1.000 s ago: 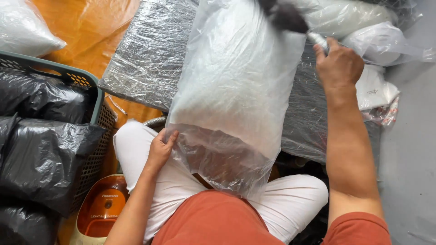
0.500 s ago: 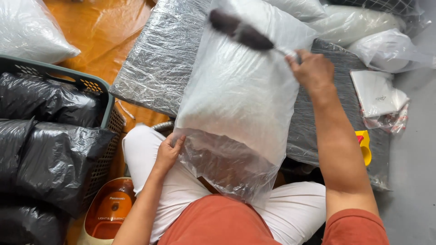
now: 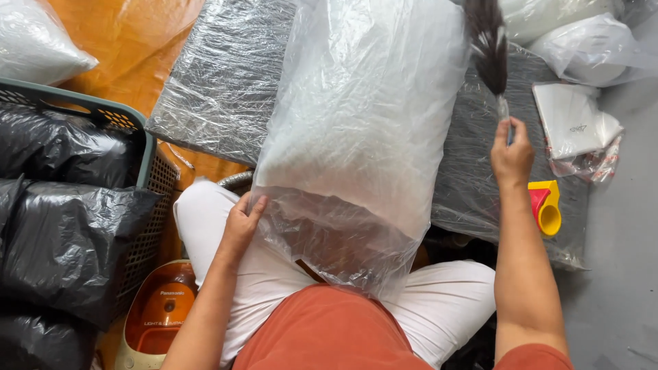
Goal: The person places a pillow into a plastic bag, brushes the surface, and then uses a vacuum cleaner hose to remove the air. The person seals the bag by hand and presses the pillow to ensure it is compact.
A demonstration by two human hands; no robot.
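Brush (image 3: 488, 48) has swung off the bag (image 3: 363, 137) since half a second ago, now upright at its right edge; my right hand (image 3: 510, 154) grips the handle; my left hand (image 3: 241, 223) rests open, holding the bag's lower left side on my lap.

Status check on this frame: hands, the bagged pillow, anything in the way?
Left hand pinning the clear bag's open end on the lap. Right hand gripping a dark feather duster, raised beside the bag. Basket of black bags at left, clear of the work.
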